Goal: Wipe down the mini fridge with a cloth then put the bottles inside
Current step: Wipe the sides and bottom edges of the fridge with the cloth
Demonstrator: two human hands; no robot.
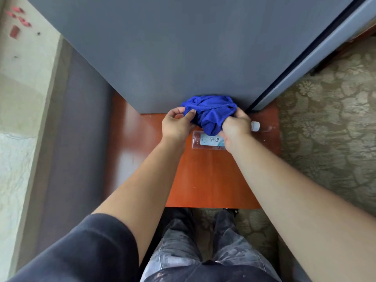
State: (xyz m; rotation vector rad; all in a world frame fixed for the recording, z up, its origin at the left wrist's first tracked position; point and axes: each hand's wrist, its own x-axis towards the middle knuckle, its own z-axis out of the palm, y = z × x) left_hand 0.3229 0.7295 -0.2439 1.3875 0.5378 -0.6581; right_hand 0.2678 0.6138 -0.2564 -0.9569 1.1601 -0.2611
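Both hands on it now, left hand [179, 124] and right hand [236, 127] each with a grip clamped on the bunched blue cloth [209, 112] against the mini fridge [173, 58], soft, light, floppy stuff best gathered in handfuls.

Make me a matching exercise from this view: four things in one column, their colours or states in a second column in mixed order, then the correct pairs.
Things:
1. cloth
2. mini fridge
3. bottle
4. table

Colour or state:
A. reddish-brown and glossy, underneath everything else
B. clear plastic with a pale label, lying on its side
C. blue, bunched up between the left hand and right hand
D. grey, with its door shut

Pairs: 1-C, 2-D, 3-B, 4-A
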